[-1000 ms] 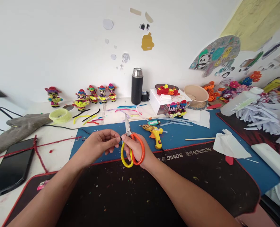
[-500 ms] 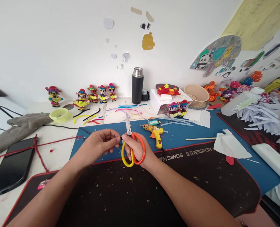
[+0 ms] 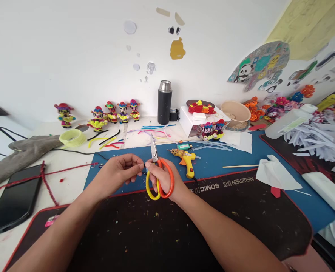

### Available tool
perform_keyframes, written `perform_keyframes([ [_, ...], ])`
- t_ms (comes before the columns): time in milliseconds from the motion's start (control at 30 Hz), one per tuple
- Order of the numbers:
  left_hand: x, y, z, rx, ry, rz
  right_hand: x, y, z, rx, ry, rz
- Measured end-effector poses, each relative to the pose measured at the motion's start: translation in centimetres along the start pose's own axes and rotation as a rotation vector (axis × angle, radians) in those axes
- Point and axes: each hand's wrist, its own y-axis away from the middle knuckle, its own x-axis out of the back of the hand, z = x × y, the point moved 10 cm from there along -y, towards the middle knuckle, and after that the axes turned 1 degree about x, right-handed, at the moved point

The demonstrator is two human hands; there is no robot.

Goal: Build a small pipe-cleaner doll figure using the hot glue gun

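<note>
My left hand (image 3: 124, 170) is closed in a pinch on a short black pipe cleaner (image 3: 145, 165), most of it hidden by the fingers. Close against it on the right, my right hand (image 3: 167, 173) has thumb and fingertips at the other end of the same black piece. That right hand also carries scissors (image 3: 154, 154) with one yellow and one orange handle loop; the blades look closed and point up and away from me. Both hands are raised over the edge between the blue mat (image 3: 99, 174) and the black desk mat (image 3: 144, 234).
A yellow glue gun (image 3: 189, 166) lies just right of my hands. Behind are loose coloured pipe cleaners (image 3: 110, 140), several small dolls (image 3: 98, 119), a black thermos (image 3: 164, 104) and a white box (image 3: 186, 126). A phone (image 3: 14, 200) lies left, a crumpled tissue (image 3: 277, 173) right.
Almost nothing differs. The scissors and my right hand have shifted very slightly; both hands keep the same grip on the black pipe cleaner.
</note>
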Motion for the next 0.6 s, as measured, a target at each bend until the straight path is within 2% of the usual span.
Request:
perform_keyframes([
  [600,-0.01,0.04,0.29,-0.005,-0.011,-0.029,0.19,0.24,-0.83,0.026,0.132,0.012],
])
